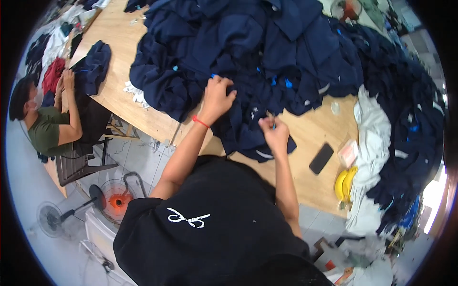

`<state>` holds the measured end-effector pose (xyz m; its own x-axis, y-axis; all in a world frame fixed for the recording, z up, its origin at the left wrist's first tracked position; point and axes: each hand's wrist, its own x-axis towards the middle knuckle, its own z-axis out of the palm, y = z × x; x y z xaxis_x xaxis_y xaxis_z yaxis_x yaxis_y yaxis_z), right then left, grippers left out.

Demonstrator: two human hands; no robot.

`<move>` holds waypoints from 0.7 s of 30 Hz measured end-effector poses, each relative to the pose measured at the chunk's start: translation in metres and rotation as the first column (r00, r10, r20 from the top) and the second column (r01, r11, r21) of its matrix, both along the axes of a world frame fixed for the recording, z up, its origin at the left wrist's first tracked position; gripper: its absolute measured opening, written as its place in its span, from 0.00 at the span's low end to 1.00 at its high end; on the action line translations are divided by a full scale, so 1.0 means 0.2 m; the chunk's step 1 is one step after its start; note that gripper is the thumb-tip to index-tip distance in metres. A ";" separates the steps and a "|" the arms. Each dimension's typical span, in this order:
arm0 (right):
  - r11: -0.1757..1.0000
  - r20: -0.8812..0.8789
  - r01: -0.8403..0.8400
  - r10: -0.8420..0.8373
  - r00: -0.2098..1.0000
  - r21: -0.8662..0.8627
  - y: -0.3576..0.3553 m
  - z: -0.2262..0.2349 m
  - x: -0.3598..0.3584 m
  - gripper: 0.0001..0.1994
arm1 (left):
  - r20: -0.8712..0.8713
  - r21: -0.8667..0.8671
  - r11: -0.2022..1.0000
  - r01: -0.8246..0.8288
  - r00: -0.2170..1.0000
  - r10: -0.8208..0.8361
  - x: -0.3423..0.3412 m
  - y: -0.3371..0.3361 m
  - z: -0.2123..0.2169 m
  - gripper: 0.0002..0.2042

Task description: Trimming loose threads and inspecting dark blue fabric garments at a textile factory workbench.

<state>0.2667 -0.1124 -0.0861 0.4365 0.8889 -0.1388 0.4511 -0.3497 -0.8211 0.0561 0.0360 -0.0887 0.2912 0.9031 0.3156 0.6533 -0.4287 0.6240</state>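
Note:
A large heap of navy blue garments (229, 33) covers the far part of the wooden table, with one garment (243, 138) drawn toward me between my hands. My left hand (219, 97), wearing a red wrist cord, rests on the navy cloth with its fingers bent and its thumb apart from them. To the right and a little nearer, my right hand (275, 133) is closed round a small tool (270, 115) with a narrow tip; its exact kind is hard to make out. Small blue and white tags show among the folds.
On the table's right lie a black phone (321, 158), bananas (345, 184), a pink-and-white packet (348, 153) and white cloth (371, 138). More navy garments (405, 95) are piled beyond. At left, another person (59, 119) sits handling cloth, with fans (117, 200) on the floor nearby.

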 end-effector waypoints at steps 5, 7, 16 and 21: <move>0.999 0.035 0.038 -0.037 0.999 -0.023 -0.16 -0.13 -0.02 0.32 | 0.196 -0.071 0.954 0.290 0.942 -0.272 -0.13 -0.12 -0.01 0.12; 0.999 -0.029 0.015 -0.017 0.999 -0.048 -0.19 -0.20 0.04 0.30 | 0.301 -0.246 0.869 0.430 0.886 -0.353 -0.15 -0.20 0.06 0.21; 0.982 -0.184 0.051 -0.017 0.983 0.184 -0.14 -0.18 0.08 0.11 | 0.349 -0.369 0.841 0.395 0.898 -0.268 -0.35 -0.28 0.16 0.27; 0.936 0.111 0.107 -0.152 0.982 0.335 -0.13 0.05 0.15 0.15 | 0.514 -0.353 0.654 0.669 0.723 -0.462 -0.39 -0.27 0.22 0.31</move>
